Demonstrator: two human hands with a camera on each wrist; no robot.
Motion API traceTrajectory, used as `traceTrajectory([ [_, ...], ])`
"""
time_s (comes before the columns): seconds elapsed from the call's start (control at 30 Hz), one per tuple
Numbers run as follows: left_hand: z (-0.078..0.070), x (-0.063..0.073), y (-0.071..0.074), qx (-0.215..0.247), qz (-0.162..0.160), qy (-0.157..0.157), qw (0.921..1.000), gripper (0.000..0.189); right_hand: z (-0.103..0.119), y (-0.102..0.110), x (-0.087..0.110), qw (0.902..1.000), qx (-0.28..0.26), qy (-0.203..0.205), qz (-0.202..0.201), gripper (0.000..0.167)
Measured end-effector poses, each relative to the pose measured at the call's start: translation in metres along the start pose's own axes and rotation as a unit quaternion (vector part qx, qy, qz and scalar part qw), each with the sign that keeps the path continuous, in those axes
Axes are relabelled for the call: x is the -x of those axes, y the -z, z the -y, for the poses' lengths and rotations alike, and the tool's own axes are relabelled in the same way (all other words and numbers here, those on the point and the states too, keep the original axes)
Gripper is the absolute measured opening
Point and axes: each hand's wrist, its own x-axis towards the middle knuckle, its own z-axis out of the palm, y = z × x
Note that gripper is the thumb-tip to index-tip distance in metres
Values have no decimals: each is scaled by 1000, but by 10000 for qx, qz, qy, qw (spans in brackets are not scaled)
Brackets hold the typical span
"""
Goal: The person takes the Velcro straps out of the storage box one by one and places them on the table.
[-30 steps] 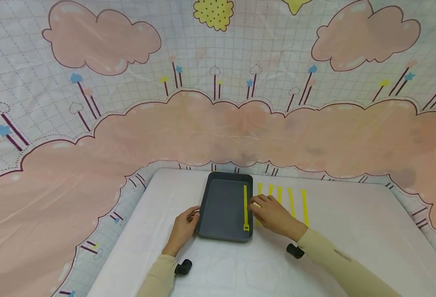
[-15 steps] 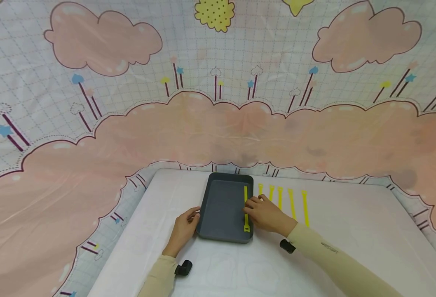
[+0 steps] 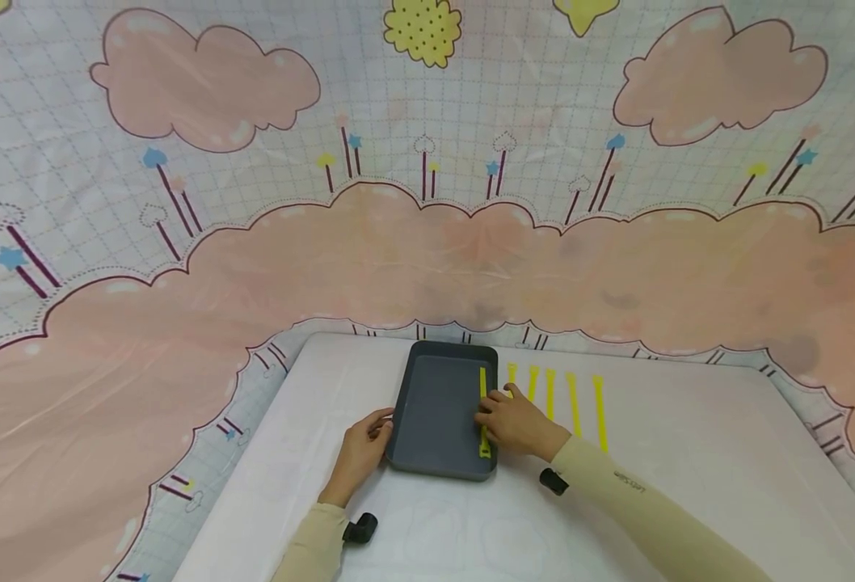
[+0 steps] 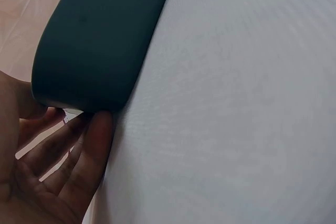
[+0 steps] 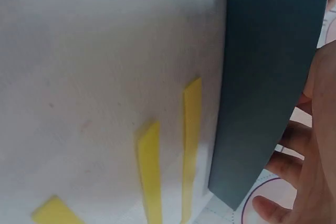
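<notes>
A dark grey rectangular tray [image 3: 435,412] stands on the white table. Along its right inner side lies a yellow cable strap [image 3: 485,449] with a slotted, wider head at the near end. My left hand [image 3: 360,444] is at the tray's left wall; in the left wrist view its fingertips touch the wall low down near a corner, thumb by the rim. My right hand [image 3: 518,423] reaches over the right wall, its fingers across the middle of the strap. The right wrist view shows those fingers bent behind the tray wall, fingertips hidden, so I cannot tell whether they pinch the strap.
Several more yellow straps [image 3: 574,404] lie side by side on the table [image 3: 689,453] to the right of the tray, some partly behind my right hand. A cloth [image 3: 398,259] printed with clouds hangs behind the table's far edge.
My right hand has moved left, from beside the tray's right wall to over the strap inside. The strap has stayed along that wall. My left hand keeps its place at the tray.
</notes>
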Motion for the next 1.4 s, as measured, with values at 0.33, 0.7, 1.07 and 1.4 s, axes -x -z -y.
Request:
traceTrajectory([
  [0.33, 0, 2, -1, 11, -3, 26, 10000, 31, 1, 2, 2, 9998, -94, -111, 97, 20],
  [0.7, 2, 2, -2, -17, -62, -51, 10000, 30, -3, 7, 7, 9992, -317, 127, -191, 14],
  [1.07, 1, 2, -1, -49, -74, -119, 9999, 30, -4, 12, 14, 9979, -294, 319, -474, 13],
  [1.4, -1, 2, -2, -163, -204, -114, 9996, 28, -10, 6, 13, 9936, -768, 383, -731, 17],
])
